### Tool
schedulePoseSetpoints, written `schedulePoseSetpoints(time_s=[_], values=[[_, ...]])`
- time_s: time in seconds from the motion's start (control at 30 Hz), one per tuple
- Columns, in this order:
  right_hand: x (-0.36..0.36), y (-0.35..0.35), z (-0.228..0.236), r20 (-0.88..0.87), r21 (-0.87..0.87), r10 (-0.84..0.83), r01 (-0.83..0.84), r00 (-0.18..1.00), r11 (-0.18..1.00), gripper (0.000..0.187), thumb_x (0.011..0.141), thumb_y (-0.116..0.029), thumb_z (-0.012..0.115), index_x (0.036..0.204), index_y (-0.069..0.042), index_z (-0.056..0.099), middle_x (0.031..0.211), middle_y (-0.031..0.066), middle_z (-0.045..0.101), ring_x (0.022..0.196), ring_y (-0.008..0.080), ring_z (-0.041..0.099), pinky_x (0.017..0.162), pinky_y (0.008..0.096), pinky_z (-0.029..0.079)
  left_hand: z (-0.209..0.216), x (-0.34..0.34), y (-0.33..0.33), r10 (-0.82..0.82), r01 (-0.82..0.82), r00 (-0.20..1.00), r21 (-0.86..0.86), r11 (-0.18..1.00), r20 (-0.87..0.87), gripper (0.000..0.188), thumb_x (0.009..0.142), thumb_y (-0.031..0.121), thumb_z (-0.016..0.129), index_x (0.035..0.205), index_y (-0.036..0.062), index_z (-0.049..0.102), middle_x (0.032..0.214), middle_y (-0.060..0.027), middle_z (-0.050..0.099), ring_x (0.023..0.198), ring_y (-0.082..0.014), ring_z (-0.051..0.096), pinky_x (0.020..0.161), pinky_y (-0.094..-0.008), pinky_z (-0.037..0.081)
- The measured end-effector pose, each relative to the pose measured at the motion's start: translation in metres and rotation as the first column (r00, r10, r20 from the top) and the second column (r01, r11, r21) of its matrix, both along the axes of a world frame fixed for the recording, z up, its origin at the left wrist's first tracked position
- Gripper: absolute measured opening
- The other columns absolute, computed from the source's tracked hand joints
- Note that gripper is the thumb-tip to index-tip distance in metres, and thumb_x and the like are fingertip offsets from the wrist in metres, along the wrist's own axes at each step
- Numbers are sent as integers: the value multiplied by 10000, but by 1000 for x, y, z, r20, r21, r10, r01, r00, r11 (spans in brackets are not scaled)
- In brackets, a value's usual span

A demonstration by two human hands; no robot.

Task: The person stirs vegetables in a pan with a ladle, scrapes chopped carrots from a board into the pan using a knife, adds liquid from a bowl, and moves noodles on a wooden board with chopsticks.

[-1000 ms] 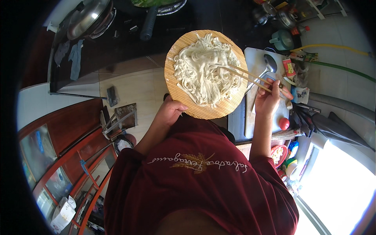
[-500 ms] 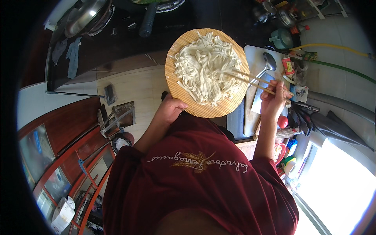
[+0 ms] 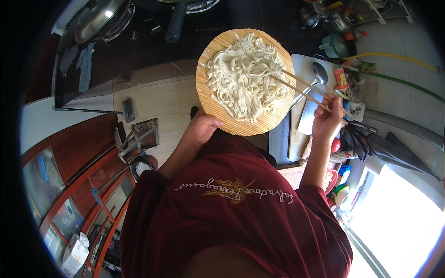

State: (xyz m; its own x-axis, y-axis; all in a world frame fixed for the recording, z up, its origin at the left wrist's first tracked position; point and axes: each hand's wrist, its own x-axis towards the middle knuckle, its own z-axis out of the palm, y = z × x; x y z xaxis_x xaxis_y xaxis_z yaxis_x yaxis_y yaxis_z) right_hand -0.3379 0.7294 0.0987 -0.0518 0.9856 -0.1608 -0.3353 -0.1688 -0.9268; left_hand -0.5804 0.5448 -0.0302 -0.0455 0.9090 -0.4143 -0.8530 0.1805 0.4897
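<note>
A round, ridged wooden tray (image 3: 211, 99), held up in front of me, bears a heap of pale flat noodles (image 3: 245, 78). My left hand (image 3: 204, 128) grips its near left edge, the thumb on top and the other fingers hidden underneath. To the right of the tray, my right hand (image 3: 328, 119) is closed on a pair of long wooden chopsticks (image 3: 308, 92). Their tips reach into the right side of the noodles.
Behind the tray is a black stove, with a lidded steel pan (image 3: 99, 21) and a pan handle (image 3: 176, 25). On the right counter lie a white cutting board (image 3: 296, 143), a cleaver (image 3: 308, 116), a ladle (image 3: 319, 74) and a tomato (image 3: 335, 144). A red-framed rack (image 3: 102, 204) stands left.
My right hand has shifted slightly right and down, toward me. The chopstick tips moved a little up in the noodles, whose strands lie differently. The tray has risen slightly away from me.
</note>
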Motion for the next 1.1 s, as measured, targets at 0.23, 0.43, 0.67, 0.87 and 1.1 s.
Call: schedulePoseSetpoints(time_s=[0.23,0.43,0.67,0.87,1.1], values=[[-12,-6,-4,-17,-149,90,-91,996,985,292,921,-260,474,843,-1,582,625,51,518,445,105,448,393,204,361,5,-1,1,1,-1,1000,2,1000,11,630,626,-52,504,1245,-29,391,1192,-123,518,1109,-249,498,961,-347,373],[6,1,0,104,-39,28,-24,994,999,309,936,-270,432,849,-8,572,615,33,477,447,102,425,389,199,341,3,2,3,42,-41,998,-8,999,43,642,627,-61,497,1257,-25,382,1211,-124,505,1131,-252,483,974,-357,365],[7,2,-2,119,-65,-7,15,993,998,285,930,-270,447,877,-13,556,660,28,484,474,89,421,408,192,350,-1,1,3,48,-48,997,-1,999,62,668,626,-74,510,1275,-13,363,1237,-123,486,1150,-253,467,982,-368,357],[20,2,-2,165,-34,-28,34,986,999,271,926,-263,453,880,-17,558,661,28,490,486,84,425,407,186,351,-3,3,1,71,-70,997,-24,997,44,683,625,-73,510,1286,-3,354,1245,-116,479,1155,-251,462,991,-373,347],[-19,-24,-7,-47,-115,92,-97,995,989,237,913,-254,489,889,-26,546,732,65,534,515,95,444,413,193,358,-5,1,2,47,-46,997,-13,999,57,692,622,-78,508,1291,6,350,1252,-107,472,1169,-248,448,1001,-373,335]])
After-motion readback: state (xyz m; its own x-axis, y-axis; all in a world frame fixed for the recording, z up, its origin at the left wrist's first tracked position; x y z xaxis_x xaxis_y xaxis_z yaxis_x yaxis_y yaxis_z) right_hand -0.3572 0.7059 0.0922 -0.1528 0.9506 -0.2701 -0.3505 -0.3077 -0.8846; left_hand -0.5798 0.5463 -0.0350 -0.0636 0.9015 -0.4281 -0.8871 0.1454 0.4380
